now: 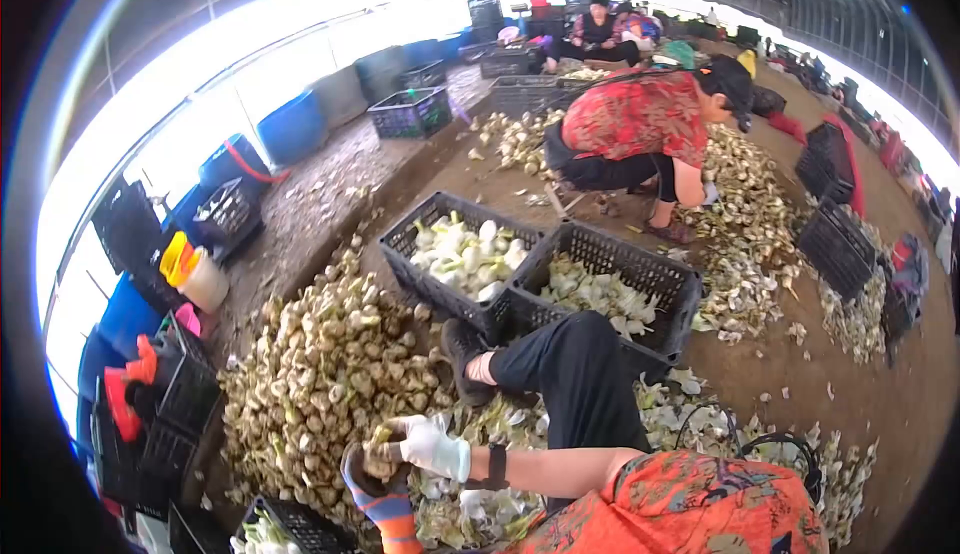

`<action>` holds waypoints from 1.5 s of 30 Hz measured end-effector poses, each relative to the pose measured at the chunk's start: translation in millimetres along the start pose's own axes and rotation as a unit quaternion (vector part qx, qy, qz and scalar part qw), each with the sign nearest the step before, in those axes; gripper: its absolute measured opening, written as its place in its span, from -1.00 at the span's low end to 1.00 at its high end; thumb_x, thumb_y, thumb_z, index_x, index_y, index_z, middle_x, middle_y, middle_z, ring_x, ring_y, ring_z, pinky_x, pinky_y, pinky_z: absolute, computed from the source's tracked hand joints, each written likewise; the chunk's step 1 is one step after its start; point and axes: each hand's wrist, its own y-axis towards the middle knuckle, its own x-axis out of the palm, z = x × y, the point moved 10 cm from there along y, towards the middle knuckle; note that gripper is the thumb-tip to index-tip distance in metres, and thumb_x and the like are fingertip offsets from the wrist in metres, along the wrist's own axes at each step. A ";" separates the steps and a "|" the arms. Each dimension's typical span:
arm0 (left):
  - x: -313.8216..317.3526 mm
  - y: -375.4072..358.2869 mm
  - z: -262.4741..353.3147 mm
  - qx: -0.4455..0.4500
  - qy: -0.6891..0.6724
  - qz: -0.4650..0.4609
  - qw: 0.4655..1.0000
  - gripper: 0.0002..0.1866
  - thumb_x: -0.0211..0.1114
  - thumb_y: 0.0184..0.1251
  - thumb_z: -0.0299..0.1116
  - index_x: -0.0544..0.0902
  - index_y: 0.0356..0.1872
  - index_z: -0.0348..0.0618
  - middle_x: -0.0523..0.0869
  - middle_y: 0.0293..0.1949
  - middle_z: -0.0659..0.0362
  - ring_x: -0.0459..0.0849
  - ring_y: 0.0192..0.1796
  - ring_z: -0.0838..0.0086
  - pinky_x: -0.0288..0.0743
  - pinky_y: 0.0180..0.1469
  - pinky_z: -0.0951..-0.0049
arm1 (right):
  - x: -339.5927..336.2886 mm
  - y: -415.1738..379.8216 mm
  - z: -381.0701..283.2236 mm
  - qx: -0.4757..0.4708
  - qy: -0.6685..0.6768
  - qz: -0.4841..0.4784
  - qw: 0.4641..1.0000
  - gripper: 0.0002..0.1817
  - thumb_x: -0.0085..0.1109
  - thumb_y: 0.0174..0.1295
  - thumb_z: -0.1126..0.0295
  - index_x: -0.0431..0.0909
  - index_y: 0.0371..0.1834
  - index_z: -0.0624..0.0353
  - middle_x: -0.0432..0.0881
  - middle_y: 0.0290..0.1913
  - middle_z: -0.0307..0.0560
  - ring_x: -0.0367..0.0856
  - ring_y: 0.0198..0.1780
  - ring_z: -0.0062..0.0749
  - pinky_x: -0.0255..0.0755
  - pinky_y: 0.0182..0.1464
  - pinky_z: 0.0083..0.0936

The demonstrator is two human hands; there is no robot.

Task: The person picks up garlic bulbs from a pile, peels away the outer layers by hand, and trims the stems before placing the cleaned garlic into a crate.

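1. Your left hand, in a striped glove, is cupping a brownish garlic bulb; its fingers are curling around the lower side, partly hidden.
2. Your right hand, white-gloved, is meeting the bulb's upper end; whether its fingertips are pinching, I cannot tell.
3. The bulb is probably feeling light and firm, its papery skin flaking and slipping; gripping the round body is likely giving the surest hold.
4. The bulb is sitting between both hands, the garlic heap showing beyond.

Glare washes out the left wall; edges bend into black.
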 end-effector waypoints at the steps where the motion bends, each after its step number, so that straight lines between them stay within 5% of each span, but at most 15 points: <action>1: -0.3 -1.4 4.1 0.021 0.028 -0.009 0.999 -0.12 0.59 -0.26 -0.54 0.32 0.21 -0.21 0.48 0.12 0.08 0.50 0.12 0.28 0.42 0.20 0.28 | 5.8 -3.1 3.5 0.019 0.009 -0.037 0.999 -0.69 0.29 0.11 0.58 0.53 -0.05 0.31 0.66 -0.20 -0.19 0.58 -0.22 -0.57 0.48 -0.14 -0.60; 4: 8.9 -7.6 16.3 -0.045 -0.020 -0.017 0.999 -0.16 0.53 -0.24 -0.66 0.34 0.21 -0.20 0.48 0.12 0.10 0.49 0.12 0.34 0.44 0.20 0.29 | 20.8 -40.6 -50.4 -0.022 -0.187 -0.060 0.980 -0.71 0.27 0.11 0.44 0.57 -0.10 0.29 0.65 -0.20 -0.24 0.55 -0.21 -0.61 0.48 -0.13 -0.59; 9: 17.3 -13.3 59.5 0.030 0.028 -0.076 0.996 -0.19 0.50 -0.08 -0.60 0.29 0.28 -0.21 0.46 0.16 0.11 0.47 0.18 0.33 0.39 0.24 0.30 | 4.3 -26.4 -26.3 0.012 -0.075 -0.053 0.996 -0.66 0.06 0.03 0.71 0.57 -0.08 0.37 0.67 -0.10 -0.06 0.64 -0.13 -0.44 0.50 -0.04 -0.55; 11: 18.5 -13.7 53.3 -0.042 -0.127 -0.099 0.986 -0.23 0.44 0.05 -0.51 0.24 0.32 -0.18 0.45 0.17 0.11 0.46 0.18 0.33 0.36 0.25 0.30 | 4.3 -24.7 -31.9 0.005 -0.036 -0.092 0.995 -0.67 0.04 0.00 0.75 0.58 -0.12 0.37 0.64 -0.10 -0.06 0.62 -0.11 -0.39 0.48 -0.02 -0.55; 13: 18.2 -13.6 49.4 -0.127 -0.263 -0.070 0.954 -0.32 0.31 0.22 -0.45 0.20 0.34 -0.10 0.46 0.13 0.10 0.51 0.12 0.34 0.45 0.15 0.35 | 13.8 -22.8 -57.8 -0.193 -0.383 -0.112 0.896 -0.66 0.04 -0.02 0.76 0.58 -0.13 0.36 0.61 -0.14 -0.04 0.59 -0.08 -0.34 0.46 -0.02 -0.52; 16: 20.5 -22.1 35.3 -0.216 -0.294 -0.099 0.926 -0.43 0.15 0.40 -0.25 0.16 0.35 -0.06 0.45 0.11 0.07 0.56 0.00 0.33 0.55 0.00 0.32 | 16.4 -16.8 -52.3 -0.170 -0.415 -0.087 0.890 -0.70 0.21 -0.04 0.61 0.59 -0.15 0.32 0.62 -0.21 0.01 0.61 -0.12 -0.28 0.45 -0.06 -0.45; 20: -19.8 -19.9 -4.5 -0.010 0.079 -0.048 0.996 -0.34 0.45 0.09 -0.39 0.33 0.22 -0.20 0.47 0.11 0.04 0.55 0.05 0.37 0.49 0.10 0.42 | 4.3 -16.8 -20.1 -0.156 -0.451 -0.060 0.877 -0.78 0.30 -0.05 0.52 0.63 -0.28 0.32 0.68 -0.30 0.02 0.67 -0.25 -0.28 0.48 -0.20 -0.44; 21: -7.8 -24.7 3.0 -0.180 -0.170 -0.032 0.968 -0.29 0.53 -0.05 -0.45 0.36 0.17 -0.23 0.54 0.05 0.08 0.57 0.05 0.40 0.49 0.13 0.43 | 5.3 -13.9 -16.6 -0.121 -0.434 -0.050 0.891 -0.79 0.28 -0.04 0.53 0.63 -0.28 0.32 0.68 -0.32 0.00 0.66 -0.28 -0.32 0.48 -0.22 -0.46; 27: -15.2 -33.1 -12.6 -0.154 -0.237 -0.122 0.951 -0.11 0.59 -0.11 -0.26 0.31 0.28 -0.29 0.56 0.09 0.10 0.55 0.12 0.39 0.47 0.17 0.39 | -81.1 19.2 26.1 0.006 -0.228 0.131 0.965 -0.86 0.15 0.13 0.55 0.65 -0.26 0.30 0.69 -0.39 -0.22 0.56 -0.39 -0.64 0.43 -0.34 -0.65; 29: -18.2 -33.6 -3.4 -0.192 -0.174 -0.117 0.959 -0.06 0.58 -0.10 -0.21 0.25 0.31 -0.29 0.52 0.13 0.09 0.53 0.15 0.38 0.44 0.19 0.37 | -109.0 37.2 33.2 0.015 -0.472 0.083 0.878 -0.78 0.15 0.13 0.49 0.64 -0.16 0.29 0.70 -0.35 -0.06 0.60 -0.39 -0.43 0.48 -0.25 -0.53; 31: -28.0 -29.2 1.0 -0.149 -0.147 -0.101 0.973 -0.02 0.58 -0.12 -0.27 0.20 0.34 -0.27 0.50 0.13 0.10 0.52 0.14 0.39 0.43 0.18 0.41 | -70.4 23.1 19.3 -0.070 -0.783 0.007 0.618 -0.67 0.23 0.08 0.36 0.61 -0.08 0.26 0.67 -0.29 0.09 0.64 -0.29 -0.19 0.50 -0.16 -0.39; 35: -29.3 -25.3 1.4 -0.117 0.023 -0.112 0.987 0.06 0.57 -0.17 -0.41 0.10 0.40 -0.22 0.46 0.12 0.10 0.50 0.12 0.40 0.40 0.18 0.41 | 39.8 1.5 -8.3 -0.117 -0.594 -0.167 0.778 -0.63 0.18 0.10 0.31 0.60 -0.05 0.26 0.62 -0.29 0.18 0.61 -0.15 0.03 0.48 -0.07 -0.26; 39: -19.3 -20.6 25.7 -0.029 0.060 -0.132 0.989 0.08 0.55 -0.19 -0.51 0.06 0.41 -0.19 0.44 0.15 0.08 0.47 0.15 0.37 0.35 0.25 0.37 | 80.2 -5.1 5.3 -0.153 -0.704 -0.260 0.643 -0.78 0.19 0.03 0.33 0.62 -0.31 0.23 0.59 -0.38 0.10 0.62 -0.26 -0.03 0.47 -0.22 -0.23; 42: -13.2 -32.6 0.5 -0.122 -0.031 -0.149 0.981 0.10 0.57 -0.22 -0.45 0.04 0.40 -0.25 0.36 0.26 0.04 0.38 0.27 0.34 0.26 0.32 0.36 | 87.9 -5.5 21.4 -0.125 -0.766 -0.293 0.559 -0.84 0.15 0.02 0.31 0.56 -0.45 0.18 0.57 -0.40 0.10 0.60 -0.32 -0.02 0.46 -0.28 -0.19; 45: -21.0 -29.7 4.0 -0.113 -0.032 -0.116 0.986 0.02 0.54 -0.19 -0.49 0.11 0.37 -0.24 0.40 0.22 0.05 0.42 0.23 0.34 0.32 0.29 0.34 | 88.6 -1.4 14.2 -0.197 -0.757 -0.244 0.574 -0.87 0.17 0.00 0.40 0.53 -0.43 0.24 0.53 -0.46 0.09 0.56 -0.33 0.01 0.43 -0.29 -0.23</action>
